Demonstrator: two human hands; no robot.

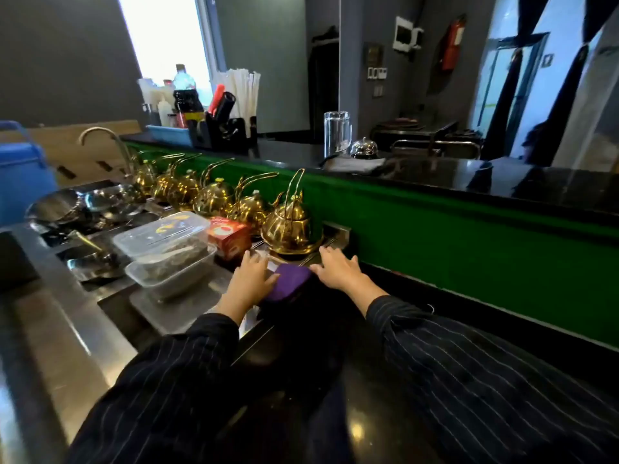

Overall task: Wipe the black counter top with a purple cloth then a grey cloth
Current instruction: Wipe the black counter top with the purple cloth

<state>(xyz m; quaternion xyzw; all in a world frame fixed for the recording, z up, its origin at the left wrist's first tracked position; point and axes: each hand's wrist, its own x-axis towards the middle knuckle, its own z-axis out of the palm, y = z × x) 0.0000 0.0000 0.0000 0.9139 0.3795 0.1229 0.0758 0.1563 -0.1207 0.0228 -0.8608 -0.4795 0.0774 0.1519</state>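
The far end of the black desk (351,396) is crowded: the gold teapot (291,229) (just beside) could be knocked by a wide sweep. The purple cloth (289,283) is pressed there under the flat left hand (253,276); the right hand (338,267) is spread alongside, empty.

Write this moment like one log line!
left hand: touches purple cloth | right hand: open beside it | cloth: on black counter top

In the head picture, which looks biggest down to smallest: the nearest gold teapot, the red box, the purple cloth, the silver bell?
1. nearest gold teapot
2. red box and purple cloth: they look alike, and the left hand covers part of the cloth, so unranked
3. silver bell, though it sits farther away
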